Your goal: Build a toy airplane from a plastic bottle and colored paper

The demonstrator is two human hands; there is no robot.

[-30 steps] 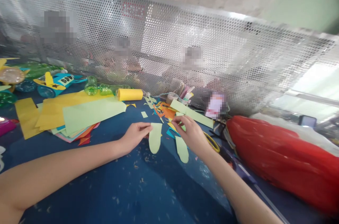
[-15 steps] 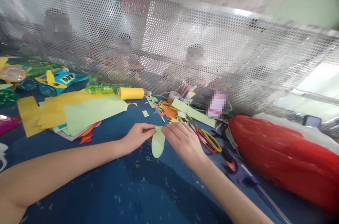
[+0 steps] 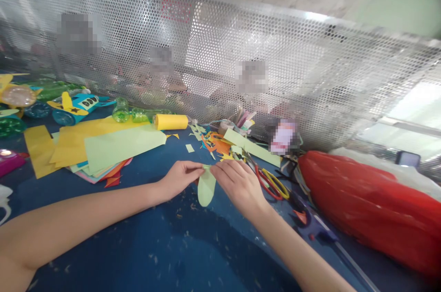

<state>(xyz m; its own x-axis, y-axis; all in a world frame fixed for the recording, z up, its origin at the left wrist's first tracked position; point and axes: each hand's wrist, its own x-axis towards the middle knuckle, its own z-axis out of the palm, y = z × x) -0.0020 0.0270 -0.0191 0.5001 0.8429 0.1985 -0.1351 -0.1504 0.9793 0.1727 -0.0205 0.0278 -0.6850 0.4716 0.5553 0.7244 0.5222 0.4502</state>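
Between my hands hangs a light green paper cutout (image 3: 206,189) with a rounded lower end, held over the blue table. My left hand (image 3: 181,178) pinches its upper edge from the left, thumb and fingers pressed together. From the right, my right hand (image 3: 239,186) has its fingers closed on the same top edge; its fingertips are partly hidden behind the back of the hand. Just beyond the hands lie paper scraps (image 3: 217,144) in orange, yellow and green. Scissors with red and yellow handles (image 3: 272,184) lie right of my right hand.
Yellow sheets (image 3: 76,138) and a green sheet (image 3: 124,145) lie at left. Behind stand a yellow-wrapped bottle (image 3: 171,122) and a blue bottle plane (image 3: 77,105). At right are a purple glue gun (image 3: 317,225) and red plastic bag (image 3: 365,204). A perforated metal screen (image 3: 213,53) borders the back.
Almost nothing differs. Both hands keep their grip on the green paper, whose hanging end has shifted very slightly. The whole view has moved a little.
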